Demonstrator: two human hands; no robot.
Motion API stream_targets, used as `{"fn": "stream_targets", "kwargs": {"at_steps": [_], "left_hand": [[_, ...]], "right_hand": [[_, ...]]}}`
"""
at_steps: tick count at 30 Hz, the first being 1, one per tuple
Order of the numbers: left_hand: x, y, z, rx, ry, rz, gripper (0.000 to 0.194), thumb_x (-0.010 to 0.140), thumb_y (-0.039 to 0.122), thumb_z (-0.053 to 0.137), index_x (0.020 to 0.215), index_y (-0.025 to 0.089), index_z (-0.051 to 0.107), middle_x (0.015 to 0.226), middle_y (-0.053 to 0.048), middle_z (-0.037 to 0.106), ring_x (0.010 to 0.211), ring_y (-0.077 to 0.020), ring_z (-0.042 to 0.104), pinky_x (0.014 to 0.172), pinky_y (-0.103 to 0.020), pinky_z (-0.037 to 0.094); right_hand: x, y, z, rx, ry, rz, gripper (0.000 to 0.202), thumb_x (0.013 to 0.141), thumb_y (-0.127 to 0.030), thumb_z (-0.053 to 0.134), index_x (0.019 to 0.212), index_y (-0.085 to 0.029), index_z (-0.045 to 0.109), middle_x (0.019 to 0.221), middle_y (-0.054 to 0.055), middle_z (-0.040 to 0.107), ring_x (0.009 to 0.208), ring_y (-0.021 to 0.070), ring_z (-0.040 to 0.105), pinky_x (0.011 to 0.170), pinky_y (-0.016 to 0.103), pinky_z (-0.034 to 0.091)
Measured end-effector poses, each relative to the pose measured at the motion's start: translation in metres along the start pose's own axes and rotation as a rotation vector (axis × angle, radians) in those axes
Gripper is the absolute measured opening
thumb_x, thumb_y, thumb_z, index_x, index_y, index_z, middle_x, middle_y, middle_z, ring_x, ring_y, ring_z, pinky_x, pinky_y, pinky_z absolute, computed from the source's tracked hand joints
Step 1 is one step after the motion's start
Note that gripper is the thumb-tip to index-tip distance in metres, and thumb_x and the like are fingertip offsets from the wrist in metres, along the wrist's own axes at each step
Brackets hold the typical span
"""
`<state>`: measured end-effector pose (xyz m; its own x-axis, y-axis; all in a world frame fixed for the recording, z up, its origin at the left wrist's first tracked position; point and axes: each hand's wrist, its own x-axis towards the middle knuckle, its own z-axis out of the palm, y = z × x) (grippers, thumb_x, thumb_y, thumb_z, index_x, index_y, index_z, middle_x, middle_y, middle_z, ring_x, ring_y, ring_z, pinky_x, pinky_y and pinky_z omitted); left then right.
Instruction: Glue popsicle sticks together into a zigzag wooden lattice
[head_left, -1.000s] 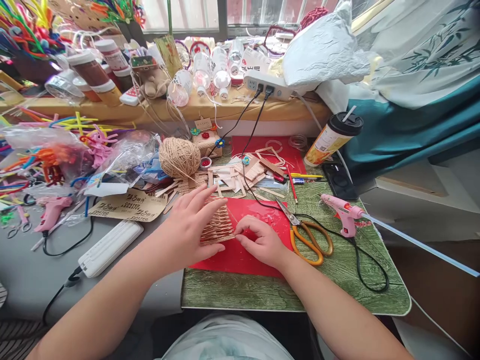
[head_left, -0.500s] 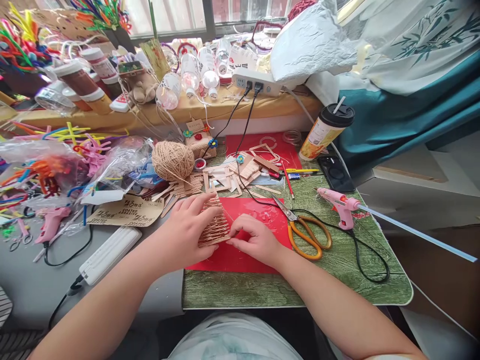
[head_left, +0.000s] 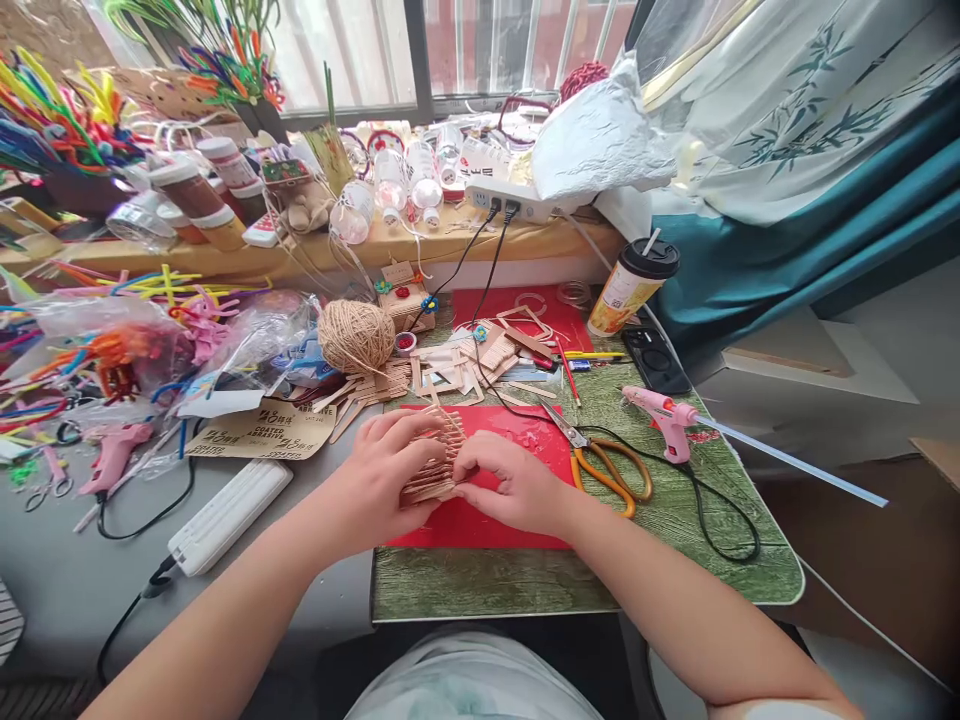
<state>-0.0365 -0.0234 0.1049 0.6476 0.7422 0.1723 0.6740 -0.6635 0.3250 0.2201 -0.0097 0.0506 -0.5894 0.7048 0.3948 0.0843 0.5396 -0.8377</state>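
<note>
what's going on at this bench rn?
A person works with both bare hands on a small stick-and-twine piece over a red sheet. The left hand grips its left side, while the right hand has its fingers at the lower right edge. Beyond the piece sit a ball of twine and loose craft sticks. Orange-handled scissors lie open to the right, next to a pink glue gun; neither is in hand.

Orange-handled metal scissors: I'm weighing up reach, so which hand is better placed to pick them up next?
Probably the right hand: the scissors lie beside its wrist, handles nearest, though its fingertips pinch the edge of the tan slatted piece. The left hand holds that piece, farther off.
</note>
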Motion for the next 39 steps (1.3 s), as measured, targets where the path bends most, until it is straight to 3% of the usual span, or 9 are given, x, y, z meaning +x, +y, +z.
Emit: {"fn": "stream_targets", "kwargs": {"at_steps": [7, 11, 15, 24, 31, 39], "left_hand": [[-0.020, -0.005, 0.014, -0.093, 0.231, 0.043, 0.030, 0.096, 0.033, 0.081, 0.119, 0.026, 0.063, 0.144, -0.011, 0.070, 0.141, -0.0301, 0.059, 0.119, -0.052, 0.045], [-0.031, -0.011, 0.018, -0.128, 0.328, 0.096, 0.015, 0.096, 0.026, 0.081, 0.102, 0.028, 0.067, 0.130, -0.005, 0.079, 0.135, -0.0263, 0.064, 0.118, -0.048, 0.048], [-0.039, -0.015, 0.021, -0.175, 0.354, 0.084, 0.016, 0.096, 0.023, 0.081, 0.096, 0.027, 0.066, 0.123, -0.004, 0.081, 0.131, -0.0243, 0.067, 0.116, -0.047, 0.049], [-0.054, -0.016, 0.031, -0.216, 0.444, 0.109, 0.025, 0.093, 0.013, 0.079, 0.100, 0.027, 0.059, 0.111, -0.001, 0.083, 0.118, -0.0223, 0.071, 0.113, -0.048, 0.045], [-0.060, -0.017, 0.030, -0.205, 0.464, 0.090, 0.029, 0.089, 0.010, 0.080, 0.095, 0.026, 0.057, 0.098, 0.002, 0.082, 0.109, -0.0214, 0.074, 0.114, -0.050, 0.043], [-0.063, -0.022, 0.029, -0.183, 0.496, 0.094, 0.031, 0.087, 0.008, 0.080, 0.094, 0.027, 0.056, 0.094, 0.004, 0.082, 0.098, -0.0197, 0.075, 0.112, -0.049, 0.046]], "right_hand": [[0.022, -0.022, 0.002, -0.217, -0.163, -0.064, 0.012, 0.102, -0.021, 0.072, 0.093, -0.026, 0.065, 0.092, 0.004, 0.075, 0.094, 0.0250, 0.067, 0.090, 0.042, 0.053], [0.028, -0.032, 0.012, -0.297, -0.167, -0.102, 0.008, 0.105, -0.020, 0.068, 0.099, -0.025, 0.067, 0.102, 0.006, 0.078, 0.099, 0.0247, 0.070, 0.091, 0.041, 0.052], [0.026, -0.035, 0.015, -0.325, -0.152, -0.126, 0.008, 0.108, -0.019, 0.064, 0.108, -0.025, 0.069, 0.106, 0.007, 0.079, 0.099, 0.0239, 0.071, 0.090, 0.042, 0.052], [0.008, -0.025, 0.011, -0.357, -0.037, -0.180, 0.017, 0.108, -0.017, 0.063, 0.122, -0.024, 0.071, 0.110, 0.008, 0.079, 0.100, 0.0231, 0.070, 0.091, 0.041, 0.055], [0.009, -0.017, 0.007, -0.556, -0.079, -0.237, 0.025, 0.108, -0.012, 0.059, 0.130, -0.022, 0.065, 0.112, 0.009, 0.080, 0.104, 0.0249, 0.069, 0.098, 0.046, 0.048], [0.023, 0.009, -0.012, -0.797, -0.108, -0.256, 0.013, 0.110, -0.015, 0.055, 0.107, -0.022, 0.065, 0.103, 0.008, 0.077, 0.106, 0.0260, 0.065, 0.103, 0.046, 0.044]]}}
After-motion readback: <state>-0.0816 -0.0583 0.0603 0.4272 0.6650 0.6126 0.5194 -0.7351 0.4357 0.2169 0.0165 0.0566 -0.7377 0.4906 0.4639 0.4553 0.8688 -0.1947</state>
